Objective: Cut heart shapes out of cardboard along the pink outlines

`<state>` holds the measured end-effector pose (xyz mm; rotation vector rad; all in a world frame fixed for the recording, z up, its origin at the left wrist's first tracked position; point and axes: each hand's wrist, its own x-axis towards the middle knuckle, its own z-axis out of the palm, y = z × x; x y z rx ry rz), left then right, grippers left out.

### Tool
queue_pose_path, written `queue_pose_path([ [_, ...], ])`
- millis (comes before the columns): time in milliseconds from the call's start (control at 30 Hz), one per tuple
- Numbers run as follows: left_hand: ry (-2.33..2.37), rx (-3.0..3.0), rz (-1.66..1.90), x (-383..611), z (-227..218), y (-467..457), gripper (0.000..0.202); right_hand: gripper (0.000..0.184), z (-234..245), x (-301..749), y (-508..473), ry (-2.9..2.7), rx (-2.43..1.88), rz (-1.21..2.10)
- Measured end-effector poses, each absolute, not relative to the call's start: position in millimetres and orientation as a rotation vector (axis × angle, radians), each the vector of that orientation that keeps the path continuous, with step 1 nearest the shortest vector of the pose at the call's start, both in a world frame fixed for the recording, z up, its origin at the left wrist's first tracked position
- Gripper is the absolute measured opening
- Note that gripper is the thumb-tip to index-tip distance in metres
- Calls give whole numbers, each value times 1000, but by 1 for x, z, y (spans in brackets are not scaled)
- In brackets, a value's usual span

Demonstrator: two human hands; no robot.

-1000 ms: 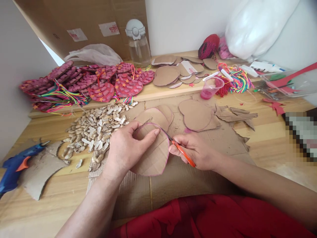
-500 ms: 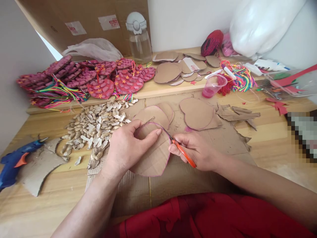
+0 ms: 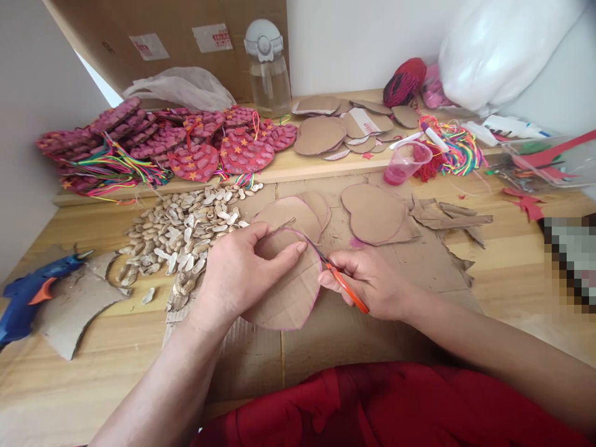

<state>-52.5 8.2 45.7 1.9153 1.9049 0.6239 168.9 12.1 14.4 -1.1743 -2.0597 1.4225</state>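
Note:
My left hand (image 3: 242, 273) grips a heart-shaped cardboard piece (image 3: 291, 295) with a pink outline, thumb lying across its top. My right hand (image 3: 372, 282) is closed on orange-handled scissors (image 3: 342, 282), whose blades meet the piece's upper right edge. A thin cardboard sliver sticks up near the cut. Both hands work just above a flat cardboard sheet (image 3: 326, 335) on the wooden floor.
Peanut shells (image 3: 181, 230) lie in a pile to the left. A blue glue gun (image 3: 28, 298) rests on scrap cardboard. Cut cardboard hearts (image 3: 372, 211), decorated red hearts (image 3: 195, 155), a water bottle (image 3: 267, 68), a pink cup (image 3: 403, 164), coloured cords (image 3: 454, 149) and a white bag (image 3: 503, 49) lie beyond.
The hands, cardboard piece and scissors hold almost the same pose. The view has shifted slightly, and the scissor blades have crept a little along the edge.

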Motion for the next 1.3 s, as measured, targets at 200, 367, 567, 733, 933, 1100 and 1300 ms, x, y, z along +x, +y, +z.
queue_pose_path([
  [200,1869,1991,577,-50,42,8,41,46,16,172,14,-2143,-1181,1419],
  [367,1889,1976,561,-51,43,8,43,45,15,172,12,-2116,-1215,1435],
  [567,1897,1984,538,-54,46,8,45,46,15,171,11,-2107,-1220,1420],
  [733,1887,2015,528,-54,45,8,45,46,16,171,13,-2127,-1205,1440],
  [933,1792,2065,530,-53,41,8,42,46,18,169,12,-2094,-1210,1490],
  [1100,1798,2045,543,-54,43,8,40,46,17,170,12,-2124,-1207,1469],
  [1300,1807,2045,498,-56,45,9,42,46,14,173,13,-2194,-1205,1389],
])
